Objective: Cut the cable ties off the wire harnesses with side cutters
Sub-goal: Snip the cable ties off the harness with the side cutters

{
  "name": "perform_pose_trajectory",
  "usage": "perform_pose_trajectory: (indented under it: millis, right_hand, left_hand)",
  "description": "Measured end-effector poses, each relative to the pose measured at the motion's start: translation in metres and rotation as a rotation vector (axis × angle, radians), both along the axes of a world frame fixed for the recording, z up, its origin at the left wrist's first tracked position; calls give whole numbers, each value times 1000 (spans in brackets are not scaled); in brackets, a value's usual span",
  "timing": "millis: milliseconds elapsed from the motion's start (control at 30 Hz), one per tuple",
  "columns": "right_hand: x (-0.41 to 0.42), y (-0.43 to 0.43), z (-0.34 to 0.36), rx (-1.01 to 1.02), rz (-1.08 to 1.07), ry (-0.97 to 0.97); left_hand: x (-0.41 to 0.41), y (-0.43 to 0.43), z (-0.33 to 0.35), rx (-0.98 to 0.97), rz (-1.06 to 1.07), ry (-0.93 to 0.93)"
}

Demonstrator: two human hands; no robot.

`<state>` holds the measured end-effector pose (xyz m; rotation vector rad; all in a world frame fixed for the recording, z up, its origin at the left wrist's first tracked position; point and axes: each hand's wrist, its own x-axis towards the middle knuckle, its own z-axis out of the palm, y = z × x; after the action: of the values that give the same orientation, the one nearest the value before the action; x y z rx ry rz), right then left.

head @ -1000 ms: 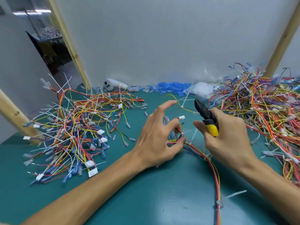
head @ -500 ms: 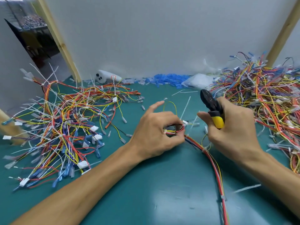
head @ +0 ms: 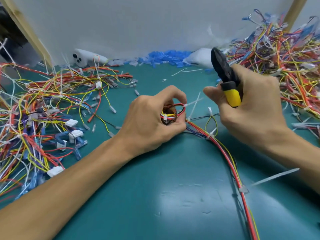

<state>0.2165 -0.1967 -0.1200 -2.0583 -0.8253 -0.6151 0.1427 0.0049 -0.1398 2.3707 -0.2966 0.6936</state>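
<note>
2 hands: I see fingers [head: 173, 91] of the left hand [head: 149, 125] curled round a coiled wire harness [head: 171, 112]; the right hand [head: 254, 110] grips yellow-handled side cutters [head: 225, 78], tips up.

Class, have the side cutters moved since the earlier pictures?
Yes: the side cutters rose, away from the person; their tip is now level with the white bag.
</note>
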Motion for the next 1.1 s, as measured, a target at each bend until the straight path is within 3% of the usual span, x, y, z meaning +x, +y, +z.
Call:
perform_pose_trajectory:
  millis: [467, 600, 733, 867, 967, 1100]
  right_hand:
    - [-1, 0, -2, 2, -15, 10]
    - [5, -1, 1, -95, -4, 190]
    - [12, -10, 3, -43, 66, 405]
    - [9, -7, 7, -27, 215, 322]
    - [3, -3, 8, -16, 317, 376]
    - [0, -5, 6, -137, 297, 386]
  left_hand:
    - [1, 8, -5, -112, -74, 119]
    - [2, 9, -4, -24, -6, 17]
    - [2, 7, -2, -85, 39, -46]
    - [2, 7, -2, -115, 67, -124]
    - [1, 7, -1, -152, 78, -173]
    - [0, 4, 1, -161, 78, -226]
